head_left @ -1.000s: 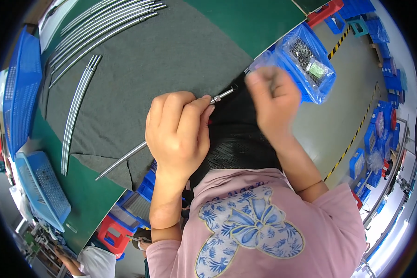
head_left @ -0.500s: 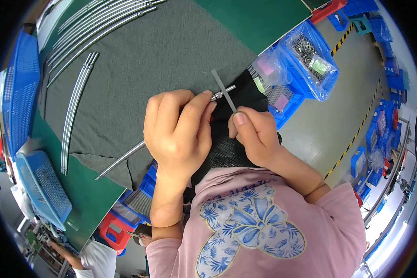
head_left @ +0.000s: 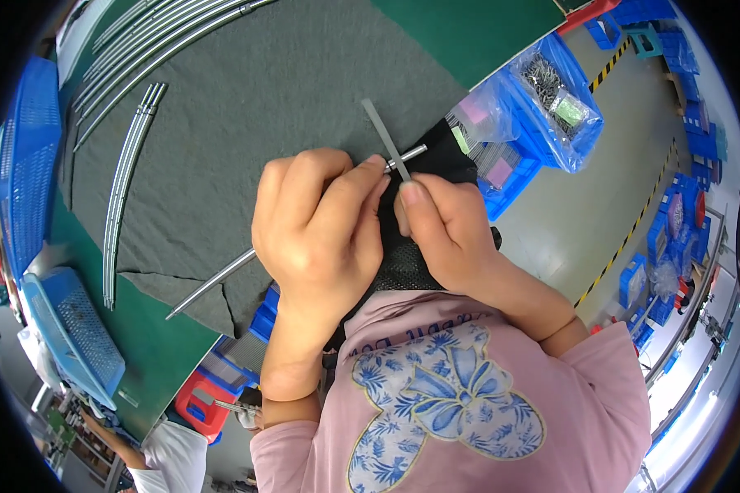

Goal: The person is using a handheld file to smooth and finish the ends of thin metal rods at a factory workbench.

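Note:
My left hand (head_left: 316, 218) is closed round a slim metal rod (head_left: 214, 283), which slants from the lower left up to the right, its far tip poking out past my fingers. Between thumb and fingers, my right hand (head_left: 446, 226) pinches a flat grey strip (head_left: 380, 130) that looks like a file. This strip crosses the rod near its tip and appears to touch it. My palm and fingers hide the middle of the rod. Beneath both hands lie a grey cloth (head_left: 255, 107) and some black fabric.
Several metal rods (head_left: 131, 193) lie on the cloth at the left, with more rods (head_left: 160, 49) behind. Blue baskets (head_left: 74, 333) stand along the left edge. At the right, a blue bin (head_left: 580, 152) holds bagged small metal parts. A red stool (head_left: 201, 408) is at lower left.
My right hand has moved up and left, sliding the grey strip along its length across the rod. The rod's tip has shifted slightly up and right.

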The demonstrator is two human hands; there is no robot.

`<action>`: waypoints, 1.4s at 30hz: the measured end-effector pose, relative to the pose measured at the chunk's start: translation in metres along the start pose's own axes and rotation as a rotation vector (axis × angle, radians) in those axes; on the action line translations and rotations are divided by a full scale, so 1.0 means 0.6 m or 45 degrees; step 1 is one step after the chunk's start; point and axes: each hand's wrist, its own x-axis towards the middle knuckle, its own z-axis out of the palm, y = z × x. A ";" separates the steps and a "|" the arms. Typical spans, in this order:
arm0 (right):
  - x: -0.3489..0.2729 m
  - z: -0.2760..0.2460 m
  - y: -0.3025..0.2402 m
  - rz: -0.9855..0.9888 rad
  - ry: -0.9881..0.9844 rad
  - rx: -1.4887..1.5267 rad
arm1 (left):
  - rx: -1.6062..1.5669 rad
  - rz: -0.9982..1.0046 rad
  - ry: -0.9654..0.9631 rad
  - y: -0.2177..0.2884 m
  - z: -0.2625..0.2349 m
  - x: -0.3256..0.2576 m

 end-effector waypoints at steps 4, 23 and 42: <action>-0.030 -0.011 0.015 0.046 -0.068 -0.034 | 0.002 -0.028 -0.010 0.002 0.003 -0.002; -0.035 -0.015 0.017 -0.021 -0.130 -0.025 | -0.036 0.035 -0.023 0.000 0.003 -0.003; -0.035 -0.024 0.025 -0.027 -0.211 0.013 | -0.044 0.025 -0.032 -0.002 0.001 -0.002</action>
